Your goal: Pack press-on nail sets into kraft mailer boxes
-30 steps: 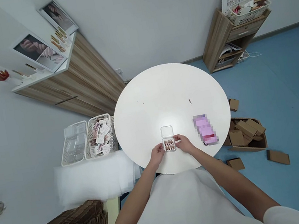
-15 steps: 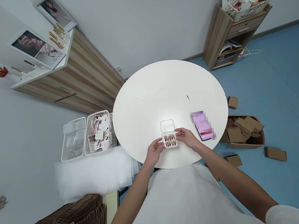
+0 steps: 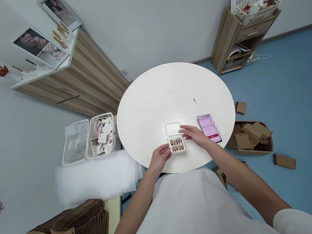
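In the head view, your left hand (image 3: 159,158) pinches the left edge of the clear case (image 3: 177,152); your right hand (image 3: 196,135) has its fingers at the right of the opened lid (image 3: 173,129), though whether they grip cannot be told. The case, holding two rows of decorated nails (image 3: 177,147), is at the near side of the white desk (image 3: 152,93), left of the phone (image 3: 208,126).

A white oval table (image 3: 149,114) stands mid-frame, bearing a lit phone (image 3: 209,128) at right and a small dark sliver (image 3: 195,101) above it, while an open clear case (image 3: 174,135) sits at lower centre, contact unclear.
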A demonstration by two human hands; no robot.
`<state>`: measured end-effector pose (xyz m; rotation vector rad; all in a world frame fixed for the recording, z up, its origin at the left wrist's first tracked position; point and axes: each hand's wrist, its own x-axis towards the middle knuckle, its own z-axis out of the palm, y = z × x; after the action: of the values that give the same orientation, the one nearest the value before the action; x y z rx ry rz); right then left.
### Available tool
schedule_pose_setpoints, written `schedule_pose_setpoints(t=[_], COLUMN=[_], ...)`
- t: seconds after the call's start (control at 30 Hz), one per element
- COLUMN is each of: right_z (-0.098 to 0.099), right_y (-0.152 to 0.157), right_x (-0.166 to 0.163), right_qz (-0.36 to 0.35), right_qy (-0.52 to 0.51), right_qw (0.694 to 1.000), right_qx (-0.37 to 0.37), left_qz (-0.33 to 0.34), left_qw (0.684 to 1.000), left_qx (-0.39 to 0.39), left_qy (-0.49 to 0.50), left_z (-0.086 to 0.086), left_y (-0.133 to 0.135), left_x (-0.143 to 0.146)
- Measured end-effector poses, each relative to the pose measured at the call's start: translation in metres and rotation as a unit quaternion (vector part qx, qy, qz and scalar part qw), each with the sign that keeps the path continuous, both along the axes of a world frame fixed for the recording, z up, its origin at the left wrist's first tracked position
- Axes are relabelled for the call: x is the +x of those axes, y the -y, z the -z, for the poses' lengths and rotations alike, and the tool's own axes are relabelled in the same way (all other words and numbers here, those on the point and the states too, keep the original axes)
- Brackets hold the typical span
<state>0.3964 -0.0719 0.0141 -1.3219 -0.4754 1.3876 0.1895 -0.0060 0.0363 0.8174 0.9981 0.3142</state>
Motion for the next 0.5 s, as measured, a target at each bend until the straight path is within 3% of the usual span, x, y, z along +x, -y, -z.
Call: schedule_pose_setpoints(t=[0.27,0.5], right_z=[-0.009,-0.027], right_y=[-0.014,-0.009], right_x=[0.004,0.004], right_qz=[0.004,-0.003], right_qy=[0.072,0.083], right_qw=[0.997,0.993], right_qx=[0.003,0.079], left_qz=[0.025,0.022], left_qw=[0.999,0.997], left_qx=[-0.032,-0.05], left_qy=[0.022,0.056], left_z=[-0.007,-0.015], left_y=[0.004,0.006], left_x=[-0.001,0.0])
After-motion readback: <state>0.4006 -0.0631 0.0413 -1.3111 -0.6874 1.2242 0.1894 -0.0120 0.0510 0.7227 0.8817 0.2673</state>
